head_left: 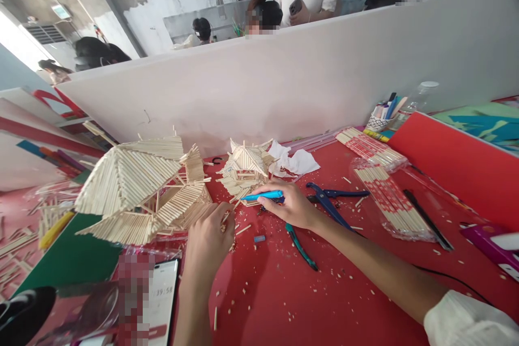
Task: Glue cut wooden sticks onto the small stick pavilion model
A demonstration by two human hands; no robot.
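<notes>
In my right hand (290, 203) a bright blue pen (263, 195) is gripped, its tip pointing left. My left hand (213, 232) is closed, with a short wooden stick (226, 215) between its fingers, close to the pen's tip. Just beyond both hands stands a small pavilion model (245, 159) built of wooden sticks. A larger stick-built model (132, 173) with sloping roofs is to the left of my left hand. Blue-handled cutters (328, 203) and green-handled pliers (299, 246) lie beside my right hand. A small blue cylindrical piece (259, 238) rests between my arms.
Wood scraps litter the red tabletop (275, 303). Packs of sticks (391, 197) lie at the right, near a red board (458, 165) and a pen cup (381, 119). A phone (164, 297) lies front left. Behind a white partition (284, 75) are several people, one holding a phone.
</notes>
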